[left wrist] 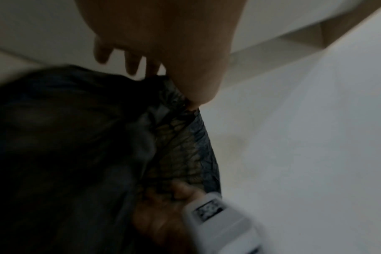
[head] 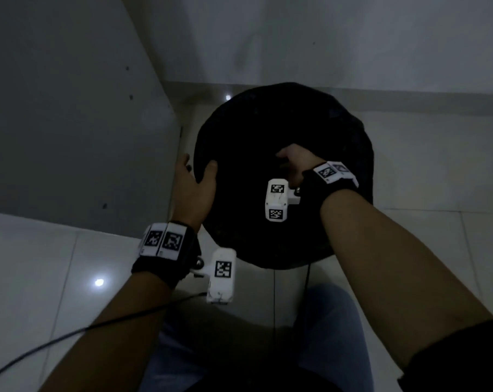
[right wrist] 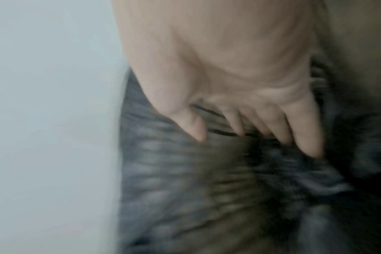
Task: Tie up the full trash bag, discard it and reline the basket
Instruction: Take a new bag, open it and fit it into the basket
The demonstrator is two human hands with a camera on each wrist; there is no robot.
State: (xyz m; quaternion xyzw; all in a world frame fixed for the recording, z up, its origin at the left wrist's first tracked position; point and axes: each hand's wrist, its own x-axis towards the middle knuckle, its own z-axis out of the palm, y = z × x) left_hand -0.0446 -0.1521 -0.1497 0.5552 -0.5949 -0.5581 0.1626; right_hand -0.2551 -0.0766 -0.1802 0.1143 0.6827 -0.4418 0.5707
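A round dark basket [head: 350,137] stands on the floor in a corner, lined with a black trash bag [head: 253,137]. My left hand [head: 195,176] grips the basket's left rim, thumb inside over the bag edge, fingers outside. In the left wrist view the left hand [left wrist: 163,43] pinches the crinkled bag [left wrist: 178,146] against the rim. My right hand [head: 294,162] is down inside the basket. In the blurred right wrist view the right hand [right wrist: 239,68] has its fingers [right wrist: 305,128] fairly straight, tips pressing into the bag's folds [right wrist: 185,180].
A grey panel [head: 70,108] stands close on the basket's left and a white wall [head: 352,38] behind it. Pale glossy floor tiles [head: 437,165] lie all round. A thin black cable [head: 98,325] runs under my left forearm. My legs in jeans [head: 324,335] are at the bottom.
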